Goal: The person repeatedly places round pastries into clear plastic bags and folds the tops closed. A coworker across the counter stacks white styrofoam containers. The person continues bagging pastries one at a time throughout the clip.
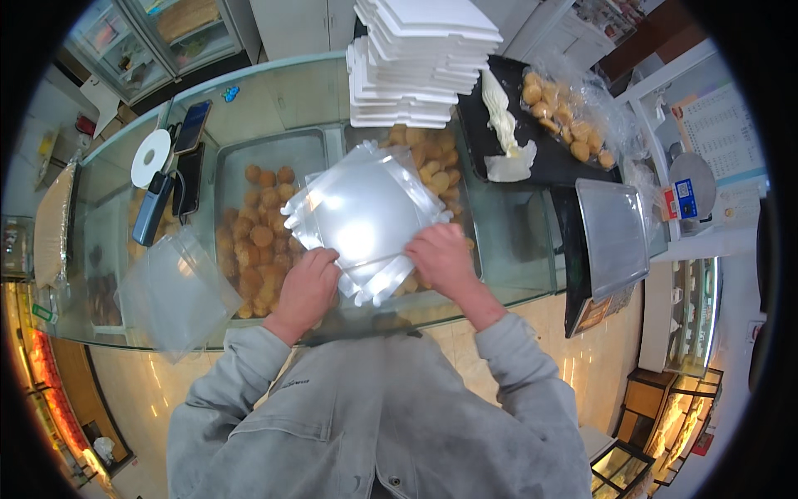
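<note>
A flat clear plastic box blank (365,218) with tabbed edges lies before me over the glass counter, bright with reflected light. Several layers seem to overlap in it. My left hand (312,287) grips its lower left edge, fingers curled over a fold. At its right edge, my right hand (444,259) pinches the plastic with thumb and fingers. More clear plastic blanks (177,293) rest at the left, overhanging the near edge of the counter. Beneath the glass, round brown pastries (259,237) fill part of a metal tray (274,150).
White foam lids (418,68) are stacked at the back. A black tray (467,137) holds a cream-filled piping bag (499,112) and bagged pastries (567,125). Phones (192,128), a white tape roll (151,158) and a blue-grey device (153,209) lie left.
</note>
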### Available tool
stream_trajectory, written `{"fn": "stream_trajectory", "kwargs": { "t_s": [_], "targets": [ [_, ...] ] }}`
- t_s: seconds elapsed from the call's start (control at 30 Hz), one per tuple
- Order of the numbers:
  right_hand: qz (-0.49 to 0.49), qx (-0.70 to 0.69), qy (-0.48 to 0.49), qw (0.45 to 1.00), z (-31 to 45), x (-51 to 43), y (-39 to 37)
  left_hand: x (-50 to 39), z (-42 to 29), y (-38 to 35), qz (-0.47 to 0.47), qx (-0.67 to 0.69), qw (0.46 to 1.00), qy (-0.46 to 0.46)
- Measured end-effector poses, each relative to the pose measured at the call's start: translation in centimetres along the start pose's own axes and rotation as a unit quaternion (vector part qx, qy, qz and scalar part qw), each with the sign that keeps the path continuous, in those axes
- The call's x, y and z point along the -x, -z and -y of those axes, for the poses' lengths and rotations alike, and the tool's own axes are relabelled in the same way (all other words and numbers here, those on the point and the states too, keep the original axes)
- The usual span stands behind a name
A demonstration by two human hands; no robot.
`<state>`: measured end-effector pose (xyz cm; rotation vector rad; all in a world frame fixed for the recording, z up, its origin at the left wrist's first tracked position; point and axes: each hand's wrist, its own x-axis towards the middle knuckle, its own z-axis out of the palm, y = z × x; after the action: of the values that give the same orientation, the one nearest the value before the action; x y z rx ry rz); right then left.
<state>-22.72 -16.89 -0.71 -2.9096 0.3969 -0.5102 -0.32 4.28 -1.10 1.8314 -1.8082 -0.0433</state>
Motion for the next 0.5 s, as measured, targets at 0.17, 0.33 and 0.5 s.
{"fn": "stream_trajectory", "kwargs": {
  "t_s": [0.17,0.33,0.5],
  "targets": [
    [-0.036,-0.042,-0.009,0.998,-3.6,2.8,0.6,-0.3,0.2,0.0,-0.005,0.031,0.999,0.010],
    [-0.067,-0.026,-0.116,0.991,-1.5,2.3,1.9,-0.1,-0.5,0.2,-0.058,0.040,0.997,0.038],
    [-0.189,0.005,-0.122,0.974,4.7,0.0,2.6,0.1,-2.5,-0.2,-0.078,0.000,0.996,0.037]
  ]
}}
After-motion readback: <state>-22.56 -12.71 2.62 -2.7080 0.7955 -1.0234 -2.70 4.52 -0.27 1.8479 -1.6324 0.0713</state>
